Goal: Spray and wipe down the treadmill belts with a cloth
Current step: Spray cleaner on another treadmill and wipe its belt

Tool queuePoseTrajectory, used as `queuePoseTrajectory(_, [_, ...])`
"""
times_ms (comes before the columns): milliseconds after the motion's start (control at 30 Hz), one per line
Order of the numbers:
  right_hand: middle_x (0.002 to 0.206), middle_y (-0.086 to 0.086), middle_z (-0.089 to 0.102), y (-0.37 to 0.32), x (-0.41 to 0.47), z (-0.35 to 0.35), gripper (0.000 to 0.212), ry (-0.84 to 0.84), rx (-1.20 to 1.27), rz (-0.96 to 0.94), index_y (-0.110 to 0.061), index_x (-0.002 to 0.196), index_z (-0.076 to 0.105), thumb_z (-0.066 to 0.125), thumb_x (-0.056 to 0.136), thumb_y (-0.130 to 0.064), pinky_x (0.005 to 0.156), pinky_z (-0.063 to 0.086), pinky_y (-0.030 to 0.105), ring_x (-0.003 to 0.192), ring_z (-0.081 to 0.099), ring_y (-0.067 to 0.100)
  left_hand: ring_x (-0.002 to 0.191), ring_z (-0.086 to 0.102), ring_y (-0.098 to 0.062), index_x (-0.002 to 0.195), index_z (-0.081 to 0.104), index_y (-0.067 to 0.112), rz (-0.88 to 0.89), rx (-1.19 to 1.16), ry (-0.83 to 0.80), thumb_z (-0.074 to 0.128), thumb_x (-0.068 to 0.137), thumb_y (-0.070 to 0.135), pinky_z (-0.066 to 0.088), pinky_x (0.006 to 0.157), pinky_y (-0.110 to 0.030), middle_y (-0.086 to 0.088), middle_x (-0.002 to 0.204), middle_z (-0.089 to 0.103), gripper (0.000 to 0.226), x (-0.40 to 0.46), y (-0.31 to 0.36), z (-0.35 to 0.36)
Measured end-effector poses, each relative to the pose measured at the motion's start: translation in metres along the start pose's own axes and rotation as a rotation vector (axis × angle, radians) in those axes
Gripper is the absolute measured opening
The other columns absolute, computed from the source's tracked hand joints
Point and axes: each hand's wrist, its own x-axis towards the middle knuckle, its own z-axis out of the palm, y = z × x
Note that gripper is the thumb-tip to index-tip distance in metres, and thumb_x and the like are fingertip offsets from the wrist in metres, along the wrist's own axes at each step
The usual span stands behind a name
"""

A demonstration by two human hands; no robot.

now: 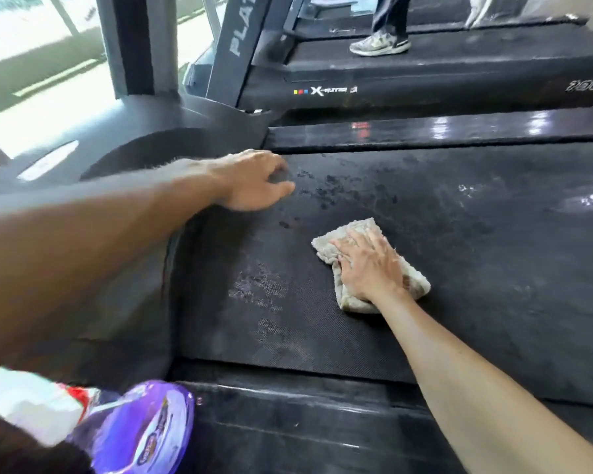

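**Wiping the belt: keep the palm flat and work toward the droplets**

The right hand [368, 265] lies flat on the cloth [353, 241], fingers straight and spread, pressing it onto the belt [459, 268] near the middle of its width. That is the grip the wipe wants: the whole palm bearing down, so the folded cloth drags evenly rather than bunching at one corner.

The left hand [254, 181] rests on the belt near its front end, by the motor hood [144, 148], fingers loosely curled and holding nothing; it looks like a brace for the reach.

Between the two hands lies a scatter of dark spray droplets [336, 186], and a paler damp patch [257, 285] sits to the near side of the cloth. Both probably still need a pass. I would sweep in long overlapping strokes across the belt, take the droplets before they dry, and refold the cloth once its face looks soiled.

The purple spray bottle [141, 429] is at the lower left, close to the camera and blurred; what supports it I cannot tell.
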Motion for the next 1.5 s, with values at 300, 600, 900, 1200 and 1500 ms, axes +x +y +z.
queuePoseTrajectory(300, [0.170, -0.013, 0.017, -0.018, 0.022, 0.001, 0.046, -0.023, -0.008, 0.030, -0.049, 0.153, 0.039, 0.037, 0.108, -0.038, 0.129, 0.002, 0.045, 0.159, 0.000, 0.024, 0.110, 0.045, -0.002, 0.144, 0.052, 0.024, 0.166, 0.004, -0.061, 0.051, 0.101, 0.044, 0.032, 0.097, -0.023, 0.006, 0.136, 0.057, 0.047, -0.019, -0.066, -0.014])
queuePoseTrajectory(600, [0.168, -0.009, 0.027, -0.043, 0.046, 0.012, 0.045, 0.052, -0.035, 0.041, -0.046, 0.149, 0.046, 0.040, 0.106, -0.038, 0.129, 0.010, 0.045, 0.159, 0.006, 0.023, 0.135, 0.047, -0.012, 0.137, 0.054, 0.030, 0.064, -0.014, 0.033, 0.048, 0.092, 0.057, 0.035, 0.116, -0.040, 0.012, 0.143, 0.053, 0.053, -0.030, -0.175, 0.071])
queuePoseTrajectory(900, [0.165, -0.019, 0.029, -0.073, 0.056, 0.021, 0.050, 0.060, 0.034, 0.048, -0.052, 0.144, 0.051, 0.032, 0.099, -0.064, 0.128, 0.011, 0.040, 0.158, 0.008, 0.013, 0.149, 0.033, -0.015, 0.145, 0.053, 0.015, -0.051, 0.106, 0.202, 0.037, 0.092, 0.057, 0.018, 0.124, -0.043, -0.001, 0.157, 0.044, 0.070, -0.041, -0.222, 0.124])
queuePoseTrajectory(1200, [0.167, -0.017, 0.027, -0.122, 0.092, 0.041, 0.045, 0.009, 0.026, -0.038, -0.052, 0.145, 0.049, 0.039, 0.102, -0.062, 0.128, 0.009, 0.039, 0.158, 0.011, 0.017, 0.156, 0.008, -0.015, 0.160, 0.025, 0.010, -0.194, 0.211, 0.189, 0.033, 0.100, 0.039, 0.006, 0.126, -0.045, -0.002, 0.170, 0.014, 0.066, -0.030, -0.225, 0.135])
queuePoseTrajectory(1500, [0.168, -0.012, 0.025, -0.134, 0.111, 0.037, 0.046, 0.038, -0.046, 0.100, -0.044, 0.150, 0.046, 0.036, 0.106, -0.052, 0.126, 0.011, 0.036, 0.154, 0.018, 0.018, 0.157, 0.006, -0.015, 0.160, 0.019, 0.008, -0.190, 0.254, 0.168, 0.031, 0.099, 0.035, 0.005, 0.126, -0.048, -0.004, 0.170, 0.010, 0.068, -0.032, -0.222, 0.134])
